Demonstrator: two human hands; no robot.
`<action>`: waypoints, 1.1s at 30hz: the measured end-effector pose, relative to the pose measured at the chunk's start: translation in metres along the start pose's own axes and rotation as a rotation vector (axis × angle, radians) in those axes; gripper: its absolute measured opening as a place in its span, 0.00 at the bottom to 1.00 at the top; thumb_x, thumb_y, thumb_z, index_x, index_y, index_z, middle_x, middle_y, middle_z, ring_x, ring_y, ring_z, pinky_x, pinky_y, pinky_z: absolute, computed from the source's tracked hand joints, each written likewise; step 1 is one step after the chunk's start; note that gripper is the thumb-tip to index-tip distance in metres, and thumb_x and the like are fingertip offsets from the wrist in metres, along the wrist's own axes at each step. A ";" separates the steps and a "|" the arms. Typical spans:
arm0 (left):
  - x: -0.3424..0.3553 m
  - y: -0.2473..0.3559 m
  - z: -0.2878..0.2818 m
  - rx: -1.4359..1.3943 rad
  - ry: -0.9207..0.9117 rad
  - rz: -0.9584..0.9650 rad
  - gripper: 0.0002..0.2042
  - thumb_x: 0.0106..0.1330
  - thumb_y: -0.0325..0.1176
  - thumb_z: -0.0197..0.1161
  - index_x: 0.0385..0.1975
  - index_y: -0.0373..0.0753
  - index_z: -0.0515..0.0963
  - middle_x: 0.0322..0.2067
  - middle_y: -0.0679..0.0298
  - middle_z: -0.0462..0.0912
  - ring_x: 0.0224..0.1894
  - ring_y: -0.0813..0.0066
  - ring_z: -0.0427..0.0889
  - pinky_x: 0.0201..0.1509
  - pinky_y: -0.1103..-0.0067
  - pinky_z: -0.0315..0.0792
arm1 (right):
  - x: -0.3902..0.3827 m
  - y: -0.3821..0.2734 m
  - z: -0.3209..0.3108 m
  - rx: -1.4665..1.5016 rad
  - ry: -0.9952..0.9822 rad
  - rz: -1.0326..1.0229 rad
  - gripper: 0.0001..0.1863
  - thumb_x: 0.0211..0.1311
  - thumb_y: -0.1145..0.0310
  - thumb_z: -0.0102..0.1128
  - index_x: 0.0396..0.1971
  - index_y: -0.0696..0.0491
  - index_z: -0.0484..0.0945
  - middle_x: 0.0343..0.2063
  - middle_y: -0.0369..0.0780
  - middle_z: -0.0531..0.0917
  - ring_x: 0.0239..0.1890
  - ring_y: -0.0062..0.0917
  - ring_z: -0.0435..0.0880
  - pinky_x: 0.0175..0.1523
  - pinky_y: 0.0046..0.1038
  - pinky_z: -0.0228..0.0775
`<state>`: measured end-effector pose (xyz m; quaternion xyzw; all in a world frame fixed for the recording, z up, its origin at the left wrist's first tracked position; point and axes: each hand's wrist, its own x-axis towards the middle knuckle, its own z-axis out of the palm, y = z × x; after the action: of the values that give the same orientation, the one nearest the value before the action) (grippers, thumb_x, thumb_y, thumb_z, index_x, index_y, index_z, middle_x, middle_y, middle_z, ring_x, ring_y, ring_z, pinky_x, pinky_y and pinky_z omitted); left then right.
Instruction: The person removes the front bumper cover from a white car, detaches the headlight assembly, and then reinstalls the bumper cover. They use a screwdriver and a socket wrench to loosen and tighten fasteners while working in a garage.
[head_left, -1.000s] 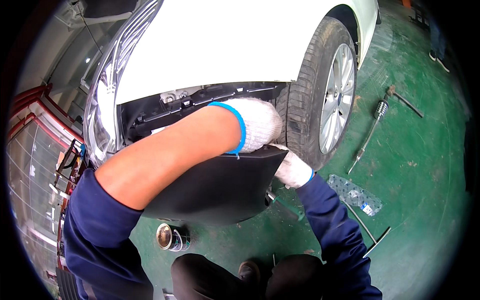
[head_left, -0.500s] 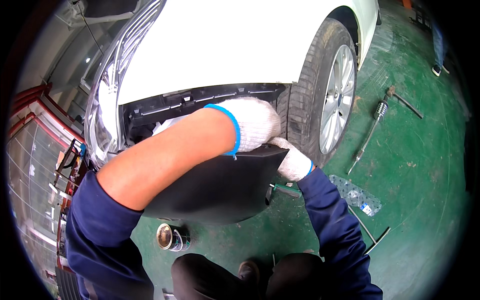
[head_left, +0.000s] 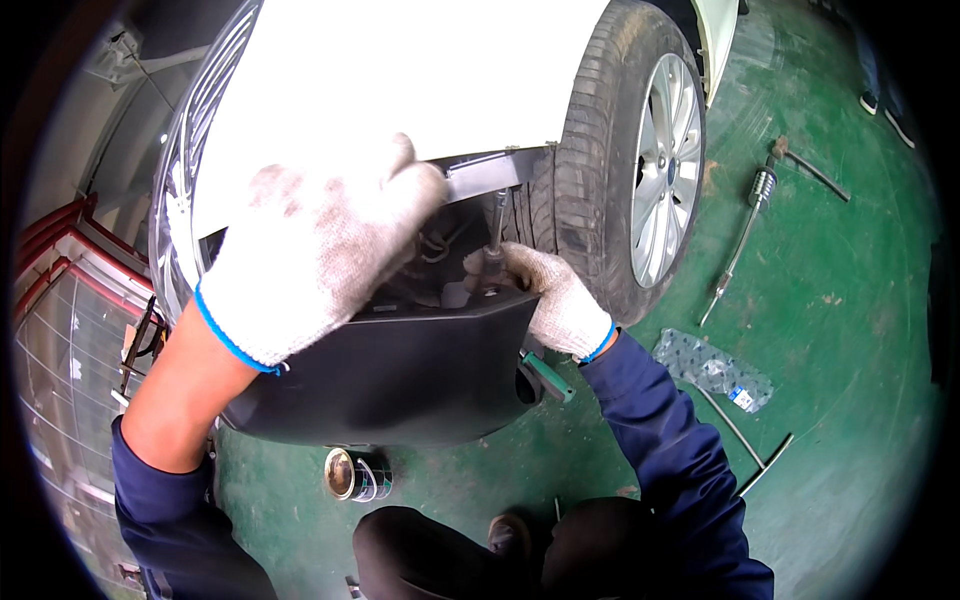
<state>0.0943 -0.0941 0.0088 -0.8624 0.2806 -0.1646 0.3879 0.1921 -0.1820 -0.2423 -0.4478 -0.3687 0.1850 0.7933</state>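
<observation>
My gloved left hand (head_left: 325,240) is raised over the front corner of a white car (head_left: 420,70), two fingertips apart and the others hidden behind it. My gloved right hand (head_left: 545,290) is closed round an upright metal tool (head_left: 499,220) in the opening above the dark bumper piece (head_left: 380,380), beside the front tire (head_left: 590,170). A silver strip (head_left: 480,175) shows along the fender's lower edge. A green-handled tool (head_left: 548,376) sticks out at the bumper's right end.
On the green floor lie a long metal tool (head_left: 762,188), a bar (head_left: 820,175), a plastic bag (head_left: 712,365) and a T-shaped wrench (head_left: 765,465). An open can (head_left: 357,474) stands below the bumper. Another person's legs (head_left: 880,100) stand at upper right.
My left hand has swung left and up from the bumper's top edge, uncovering my right hand and the metal tool. My right hand has shifted slightly left and up. The view has shifted.
</observation>
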 end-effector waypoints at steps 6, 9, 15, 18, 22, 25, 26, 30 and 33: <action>0.003 0.008 0.009 0.283 -0.148 -0.023 0.09 0.60 0.33 0.61 0.40 0.43 0.77 0.31 0.66 0.80 0.35 0.68 0.85 0.33 0.71 0.77 | -0.003 -0.002 0.001 -0.036 -0.031 0.007 0.20 0.65 0.76 0.64 0.56 0.59 0.78 0.42 0.38 0.86 0.44 0.17 0.83 0.52 0.23 0.78; 0.007 0.011 0.013 0.342 -0.296 -0.102 0.08 0.61 0.32 0.61 0.40 0.42 0.76 0.31 0.64 0.81 0.33 0.64 0.86 0.33 0.69 0.78 | -0.005 0.001 0.001 0.009 -0.019 0.004 0.21 0.63 0.77 0.64 0.56 0.59 0.78 0.41 0.38 0.86 0.45 0.17 0.83 0.52 0.23 0.78; 0.006 0.012 0.016 0.306 -0.274 -0.040 0.05 0.62 0.33 0.61 0.37 0.44 0.77 0.29 0.66 0.81 0.32 0.64 0.86 0.30 0.69 0.78 | -0.012 0.007 -0.003 -0.139 -0.007 0.001 0.20 0.62 0.77 0.63 0.56 0.60 0.78 0.41 0.38 0.86 0.44 0.17 0.83 0.51 0.24 0.78; 0.007 0.012 0.016 0.254 -0.256 -0.009 0.07 0.61 0.35 0.64 0.37 0.44 0.77 0.30 0.65 0.80 0.32 0.64 0.86 0.31 0.68 0.78 | -0.023 0.006 -0.005 -0.175 -0.011 0.025 0.20 0.62 0.75 0.64 0.55 0.60 0.78 0.39 0.39 0.86 0.42 0.19 0.84 0.51 0.25 0.79; 0.012 0.011 0.012 0.197 -0.332 0.019 0.14 0.55 0.38 0.71 0.39 0.44 0.78 0.34 0.63 0.80 0.38 0.64 0.86 0.36 0.65 0.78 | -0.046 0.001 -0.014 -0.408 -0.036 0.032 0.21 0.60 0.69 0.66 0.53 0.60 0.79 0.36 0.44 0.86 0.41 0.27 0.87 0.50 0.29 0.79; 0.020 0.009 0.005 0.100 -0.458 0.001 0.15 0.57 0.37 0.71 0.42 0.43 0.78 0.36 0.61 0.81 0.42 0.57 0.85 0.41 0.61 0.77 | -0.062 -0.001 -0.017 -0.377 -0.035 0.101 0.21 0.59 0.65 0.67 0.51 0.60 0.79 0.36 0.46 0.86 0.41 0.34 0.88 0.50 0.32 0.79; 0.025 0.008 0.004 0.049 -0.513 -0.007 0.15 0.58 0.37 0.70 0.43 0.43 0.78 0.36 0.60 0.82 0.42 0.56 0.85 0.42 0.60 0.77 | -0.070 -0.001 -0.018 -0.332 -0.029 0.054 0.17 0.64 0.72 0.65 0.50 0.62 0.79 0.30 0.36 0.82 0.34 0.17 0.80 0.41 0.26 0.75; 0.047 0.010 0.002 -0.178 -0.558 0.023 0.15 0.59 0.35 0.70 0.44 0.41 0.78 0.36 0.56 0.84 0.43 0.48 0.83 0.46 0.58 0.74 | -0.105 -0.004 -0.032 -0.473 -0.080 0.026 0.18 0.67 0.70 0.65 0.53 0.62 0.78 0.33 0.36 0.83 0.35 0.18 0.81 0.44 0.26 0.77; 0.066 0.021 -0.002 -0.329 -0.318 0.157 0.15 0.59 0.31 0.68 0.46 0.41 0.78 0.33 0.53 0.83 0.39 0.46 0.82 0.45 0.57 0.73 | -0.144 0.001 -0.049 -0.456 -0.054 -0.064 0.20 0.68 0.68 0.65 0.56 0.62 0.77 0.33 0.35 0.82 0.35 0.19 0.81 0.45 0.27 0.77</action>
<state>0.1378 -0.1467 -0.0015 -0.9046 0.3051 0.0518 0.2932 0.1335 -0.2996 -0.3194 -0.5986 -0.4360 0.0836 0.6667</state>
